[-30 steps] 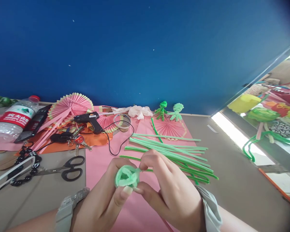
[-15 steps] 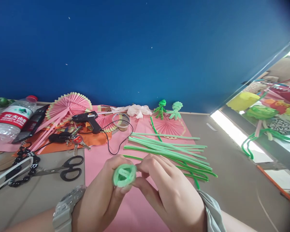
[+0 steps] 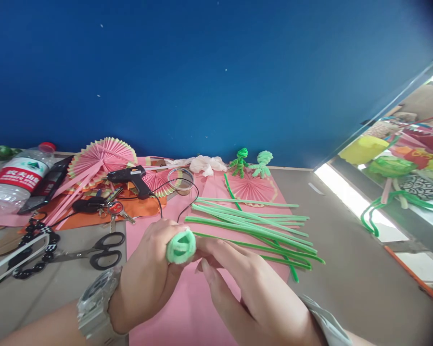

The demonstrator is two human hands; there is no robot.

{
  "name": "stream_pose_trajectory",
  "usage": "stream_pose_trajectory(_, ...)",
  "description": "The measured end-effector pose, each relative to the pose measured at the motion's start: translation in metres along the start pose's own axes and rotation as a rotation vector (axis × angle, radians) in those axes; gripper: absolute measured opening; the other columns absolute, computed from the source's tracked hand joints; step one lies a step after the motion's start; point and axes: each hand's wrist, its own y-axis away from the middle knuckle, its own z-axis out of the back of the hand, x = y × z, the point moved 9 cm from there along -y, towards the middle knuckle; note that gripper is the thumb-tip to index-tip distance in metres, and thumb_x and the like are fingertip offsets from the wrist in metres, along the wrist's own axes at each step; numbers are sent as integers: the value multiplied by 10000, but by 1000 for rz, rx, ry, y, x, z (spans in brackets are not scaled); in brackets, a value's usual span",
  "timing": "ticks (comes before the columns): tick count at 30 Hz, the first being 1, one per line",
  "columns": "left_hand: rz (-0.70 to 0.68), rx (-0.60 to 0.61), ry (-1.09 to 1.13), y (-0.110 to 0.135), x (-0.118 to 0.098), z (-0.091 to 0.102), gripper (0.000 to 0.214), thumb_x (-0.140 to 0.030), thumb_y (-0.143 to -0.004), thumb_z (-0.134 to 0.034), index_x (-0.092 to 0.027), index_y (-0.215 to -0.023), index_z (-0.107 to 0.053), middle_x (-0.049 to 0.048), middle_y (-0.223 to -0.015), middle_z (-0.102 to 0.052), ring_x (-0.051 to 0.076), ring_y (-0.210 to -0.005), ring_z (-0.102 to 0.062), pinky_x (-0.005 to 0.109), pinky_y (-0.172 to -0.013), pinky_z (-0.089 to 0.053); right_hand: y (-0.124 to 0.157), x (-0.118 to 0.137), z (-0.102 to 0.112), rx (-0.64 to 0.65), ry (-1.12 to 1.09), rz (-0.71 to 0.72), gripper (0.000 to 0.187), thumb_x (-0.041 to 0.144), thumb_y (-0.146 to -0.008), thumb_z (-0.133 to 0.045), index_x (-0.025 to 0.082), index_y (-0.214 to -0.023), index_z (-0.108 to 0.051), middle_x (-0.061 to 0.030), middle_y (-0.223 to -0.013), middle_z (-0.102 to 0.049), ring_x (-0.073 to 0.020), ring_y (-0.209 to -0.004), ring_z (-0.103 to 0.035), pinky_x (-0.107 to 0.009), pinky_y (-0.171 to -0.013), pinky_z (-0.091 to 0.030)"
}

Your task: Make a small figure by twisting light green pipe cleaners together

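A: Where is the green fuzzy coil [image 3: 181,246]?

B: It's in the left hand [image 3: 149,266], up over the pink paper [image 3: 187,315]. That hand is curled around it, holding it snug.

A: And the right hand [image 3: 252,283]?

B: Its fingertips are right by the coil, with the thumb apart from the pointer finger. The tips are partly hidden, so I can't tell if they pinch anything.

A: What could go wrong?

B: The coil looks like soft, bent loops with a gap inside. If the left hand squeezes too hard, I think the loops could get squashed. If it gets too loose, they might spring open.

A: Anything else?

B: The black cord [image 3: 160,207] of the glue gun [image 3: 132,178] runs close behind the left hand. Fingers poking forward could catch it and tug the gun.

A: What about the green fuzzy sticks [image 3: 252,232]?

B: They lie crisscross just past the right hand. A bump from its knuckles might scatter them.

A: And the two little green figures [image 3: 240,163]?

B: They're well away from both hands, so they seem safe.
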Motion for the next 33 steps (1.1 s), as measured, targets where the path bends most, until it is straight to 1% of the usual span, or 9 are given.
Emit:
stream_pose_trajectory(3, 180, -19, 314, 3, 13, 2, 184, -222, -908, -306, -271, -1069, -380, 23, -917, -459, 183, -857, -457, 301, -782, -375, 2, 8, 2, -26, -46, 68, 400, 64, -797, -397, 138, -1189, -433, -56, -985, -648, -130, -855, -616, -208, -755, -499)
stream_pose_trajectory(7, 432, 59, 853, 6, 20, -11, 271, -422, -907, -242, -259, -982, -444, 17, -852, -425, 165, -772, -429, 303, -721, -403, 3, 17, 6, -50, 21, 136, 417, 69, -777, -422, 103, -1193, -435, -103, -1032, -634, -181, -922, -596, -266, -789, -499)
stream_pose_trajectory(11, 464, 157, 1142, 5, 13, -22, 322, -441, -898, -274, -212, -901, -500, 6, -759, -380, 138, -677, -371, 273, -651, -377, 0, 16, 25, -120, -13, 158, 256, 72, -801, -479, 162, -1038, -515, -38, -930, -638, -118, -861, -594, -185, -760, -483)
stream_pose_trajectory(14, 474, 259, 1251, 10, 9, -32, 322, -417, -905, -270, -197, -857, -502, -6, -715, -339, 124, -615, -295, 259, -595, -330, -2, 15, 34, -148, -27, 227, 232, 63, -813, -513, 170, -1019, -508, -21, -881, -614, -96, -821, -583, -170, -733, -480)
stream_pose_trajectory(18, 550, 374, 1336, 16, 4, -44, 310, -442, -889, -313, -193, -774, -458, -12, -714, -330, 123, -633, -284, 264, -617, -306, 2, 23, 34, -182, 21, 381, 214, 95, -811, -551, 170, -1009, -523, -35, -847, -597, -128, -817, -578, -238, -741, -498)
stream_pose_trajectory(23, 499, 453, 1365, 11, -10, -44, 324, -451, -893, -289, -188, -737, -396, -27, -686, -306, 110, -596, -253, 256, -574, -262, 6, 27, 34, -225, 21, 465, 238, 15, -801, -510, 162, -986, -538, -30, -757, -568, -134, -732, -563, -264, -699, -492)
stream_pose_trajectory(27, 479, 475, 1226, 12, -10, -44, 334, -467, -892, -265, -189, -759, -396, -30, -671, -287, 116, -597, -254, 262, -577, -270, 1, 17, 31, -184, -174, 398, 215, 10, -797, -508, 171, -935, -545, -26, -777, -550, -116, -725, -543, -227, -656, -475)
stream_pose_trajectory(31, 475, 360, 970, 18, 3, -35, 317, -445, -904, -230, -221, -864, -451, -12, -723, -339, 131, -636, -311, 247, -599, -320, -4, 2, 25, -163, -393, 248, 120, 89, -808, -554, 191, -853, -510, 11, -729, -525, -97, -679, -503, -223, -638, -445)
stream_pose_trajectory(33, 414, 366, 847, 20, 1, -31, 281, -429, -903, -258, -231, -880, -456, -6, -750, -376, 138, -661, -341, 248, -637, -342, -5, -5, 17, -103, -493, 152, 118, 132, -805, -574, 194, -857, -488, 15, -758, -504, -93, -689, -489, -224, -643, -438)
